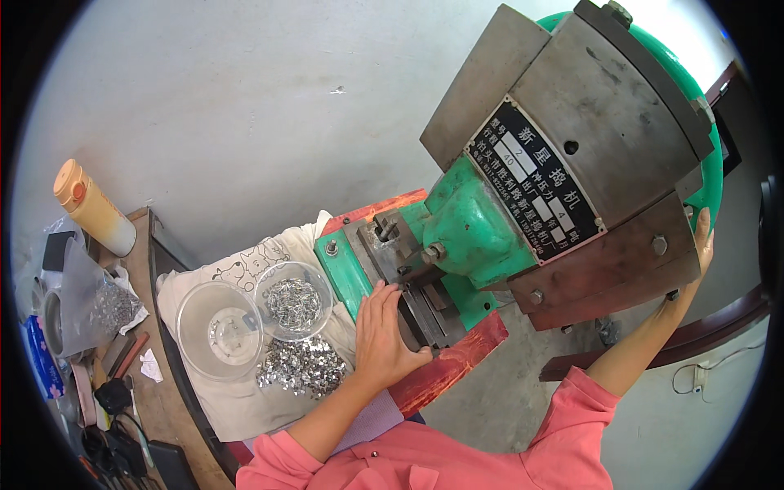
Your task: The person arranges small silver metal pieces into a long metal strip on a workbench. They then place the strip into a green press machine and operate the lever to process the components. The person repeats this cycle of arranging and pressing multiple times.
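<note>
- The small metal pieces [300,366] you're working with lie in a loose heap on the white cloth [245,408], just left of your left hand; more fill the nearer clear bowl [292,300], and a second clear bowl [219,331] beside it looks nearly empty.
- Judge them as light, stiff and thin, likely sharp-edged and slippery. Pinch one at a time by its flat edges rather than scooping.
- Your left hand [385,333] rests palm-down with fingers stretched flat onto the dark metal bed [408,282] of the green press [523,188]. Whether a piece sits under the fingertips, I cannot tell.
- Your right hand [701,245] reaches up round the far side of the press, fingers curled against its grey steel housing. What it grips there, if anything, is hidden.
- The press stands on a red board [457,359].
- Farther left, the cluttered tabletop [159,392] carries an orange-capped bottle [94,206] and a clear bag of more pieces [102,306].
</note>
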`<state>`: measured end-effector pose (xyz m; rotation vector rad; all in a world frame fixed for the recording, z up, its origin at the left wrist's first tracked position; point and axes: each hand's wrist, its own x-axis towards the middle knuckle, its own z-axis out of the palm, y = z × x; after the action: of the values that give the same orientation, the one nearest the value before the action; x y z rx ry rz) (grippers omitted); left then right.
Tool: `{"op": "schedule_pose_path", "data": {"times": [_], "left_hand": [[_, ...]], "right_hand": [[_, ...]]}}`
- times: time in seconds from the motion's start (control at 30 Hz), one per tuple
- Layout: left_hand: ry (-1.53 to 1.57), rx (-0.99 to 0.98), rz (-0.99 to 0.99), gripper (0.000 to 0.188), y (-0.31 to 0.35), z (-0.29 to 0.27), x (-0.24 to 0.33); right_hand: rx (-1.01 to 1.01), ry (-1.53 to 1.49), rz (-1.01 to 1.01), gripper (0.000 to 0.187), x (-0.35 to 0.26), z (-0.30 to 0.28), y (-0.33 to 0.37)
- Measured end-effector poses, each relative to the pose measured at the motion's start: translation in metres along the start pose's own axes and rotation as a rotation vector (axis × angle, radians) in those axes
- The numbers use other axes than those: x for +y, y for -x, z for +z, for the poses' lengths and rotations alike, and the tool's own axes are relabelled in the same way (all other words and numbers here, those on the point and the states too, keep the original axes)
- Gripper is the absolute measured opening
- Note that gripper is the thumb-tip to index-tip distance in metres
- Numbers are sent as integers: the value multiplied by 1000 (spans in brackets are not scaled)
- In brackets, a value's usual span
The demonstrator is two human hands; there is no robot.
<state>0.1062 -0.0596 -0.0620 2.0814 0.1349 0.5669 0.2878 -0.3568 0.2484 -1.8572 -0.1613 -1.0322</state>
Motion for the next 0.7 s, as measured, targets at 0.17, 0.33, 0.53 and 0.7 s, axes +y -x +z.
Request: {"op": "schedule_pose_path", "data": {"times": [0.17, 0.33, 0.53, 0.7], "left_hand": [[18, -6, -8, 99, 6, 1, 2], [-20, 6, 10, 100, 11, -1, 5], [10, -21, -13, 104, 15, 0, 2], [30, -29, 14, 106, 23, 3, -3]], "right_hand": [[-25, -104, -22, 50, 20, -7, 12], [34, -77, -133, 52, 50, -8, 30], [162, -152, -115, 47, 85, -2, 56], [198, -147, -194, 43, 108, 12, 86]]}}
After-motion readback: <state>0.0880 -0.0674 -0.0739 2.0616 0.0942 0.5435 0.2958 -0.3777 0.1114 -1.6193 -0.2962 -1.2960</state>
